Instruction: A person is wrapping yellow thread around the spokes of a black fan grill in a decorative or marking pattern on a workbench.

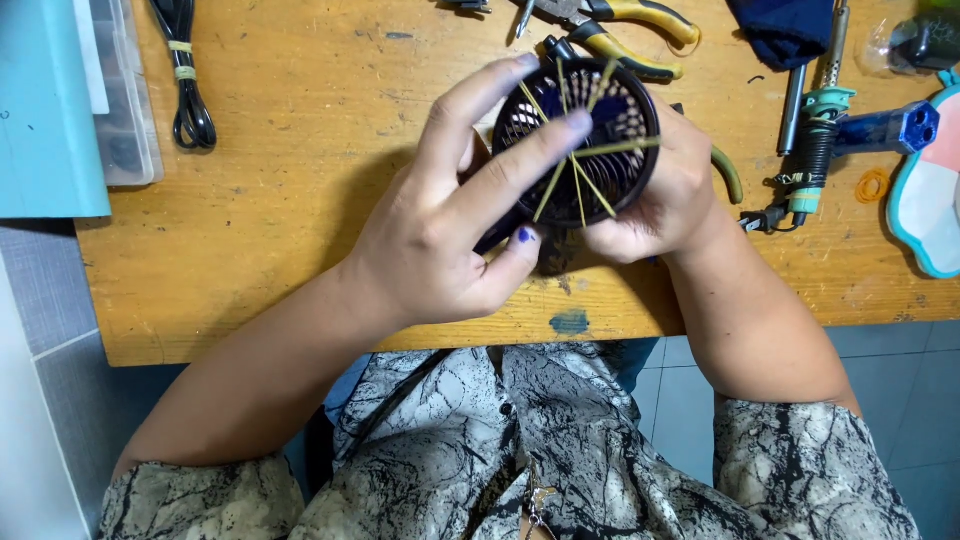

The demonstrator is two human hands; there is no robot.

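A small round black fan (pixel 580 140) with a grille front is held up over the middle of the wooden table (pixel 300 120), toward its far half. Several yellowish rubber bands (pixel 575 175) cross its face, running out from near the centre to the rim like spokes. Blue blades show dimly behind the grille.

The left hand (pixel 440 220) comes in from the left and closes around the fan's left side. Its index finger reaches over the far rim, its middle finger lies flat across the grille with the tip near the centre where the bands meet, and the thumb presses in at the near edge. The right hand (pixel 660 195) cups the fan from the right and from behind, fingers curled around the rim and the near-right edge, so the fan sits between both palms, gripped by both.

Outward on the table: yellow-handled pliers (pixel 620 40) lie just beyond the fan at the far edge. To the right is a soldering iron (pixel 815 140) with a teal collar, near a blue tool (pixel 890 128). Far left lies a coiled black cable (pixel 190 80) beside a clear plastic box (pixel 125 90). A blue paint spot (pixel 570 322) marks the near table edge.
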